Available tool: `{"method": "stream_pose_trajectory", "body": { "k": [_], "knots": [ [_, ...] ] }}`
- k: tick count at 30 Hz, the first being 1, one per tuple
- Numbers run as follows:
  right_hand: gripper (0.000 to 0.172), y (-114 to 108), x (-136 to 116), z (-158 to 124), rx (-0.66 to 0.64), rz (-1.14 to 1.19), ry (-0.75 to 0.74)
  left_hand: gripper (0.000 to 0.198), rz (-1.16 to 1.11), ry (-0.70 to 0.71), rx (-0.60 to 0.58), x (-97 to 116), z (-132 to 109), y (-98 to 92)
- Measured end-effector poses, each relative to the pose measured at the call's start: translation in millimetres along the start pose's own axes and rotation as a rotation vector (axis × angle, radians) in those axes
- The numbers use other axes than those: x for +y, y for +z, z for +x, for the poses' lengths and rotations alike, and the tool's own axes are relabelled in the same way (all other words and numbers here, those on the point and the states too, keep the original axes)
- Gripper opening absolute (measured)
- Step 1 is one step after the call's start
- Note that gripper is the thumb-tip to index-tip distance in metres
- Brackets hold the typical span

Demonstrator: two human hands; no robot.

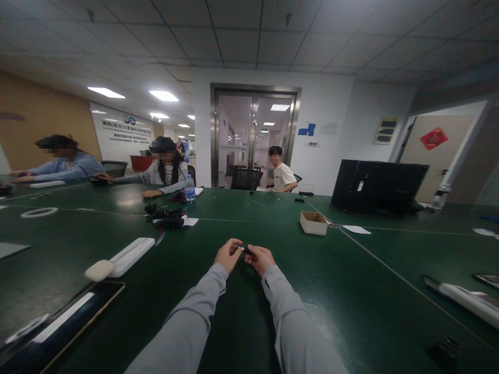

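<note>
My left hand (228, 254) and my right hand (260, 259) meet over the green table (249, 231), fingertips nearly touching. Between them is a small dark object (246, 250) with a light, shiny end on its left side. The fingers of my right hand pinch its dark part. My left thumb and fingers close on the light end. The object is too small to identify.
An open cardboard box (313, 223) stands ahead to the right, before a black monitor (379, 186). Ahead left are black gear (166, 215) and a water bottle (189, 188). A white device (132, 255) and a tablet (64, 327) lie left. Several people sit beyond.
</note>
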State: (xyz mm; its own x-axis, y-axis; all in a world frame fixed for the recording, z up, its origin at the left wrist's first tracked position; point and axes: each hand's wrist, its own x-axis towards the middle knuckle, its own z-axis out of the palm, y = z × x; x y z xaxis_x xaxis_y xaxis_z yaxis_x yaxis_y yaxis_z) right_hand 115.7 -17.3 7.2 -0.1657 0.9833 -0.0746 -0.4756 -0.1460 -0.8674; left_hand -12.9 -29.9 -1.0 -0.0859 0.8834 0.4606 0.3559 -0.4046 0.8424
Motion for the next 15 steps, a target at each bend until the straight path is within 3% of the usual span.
{"method": "stream_pose_trajectory", "body": {
  "k": [5, 12, 15],
  "knots": [
    [0.010, 1.3, -1.0, -0.9, -0.004, -0.007, 0.005, 0.024, -0.053, -0.063, -0.015, -3.0, 2.3, 2.6],
    [0.010, 2.8, -1.9, -1.3, 0.027, -0.019, 0.018, 0.021, -0.005, 0.010, -0.033, -1.1, -0.4, -1.7],
    [0.011, 2.2, -1.7, -1.1, 0.028, -0.015, 0.017, 0.024, 0.021, 0.034, 0.036, -2.2, 1.9, -0.2]
  ]
}}
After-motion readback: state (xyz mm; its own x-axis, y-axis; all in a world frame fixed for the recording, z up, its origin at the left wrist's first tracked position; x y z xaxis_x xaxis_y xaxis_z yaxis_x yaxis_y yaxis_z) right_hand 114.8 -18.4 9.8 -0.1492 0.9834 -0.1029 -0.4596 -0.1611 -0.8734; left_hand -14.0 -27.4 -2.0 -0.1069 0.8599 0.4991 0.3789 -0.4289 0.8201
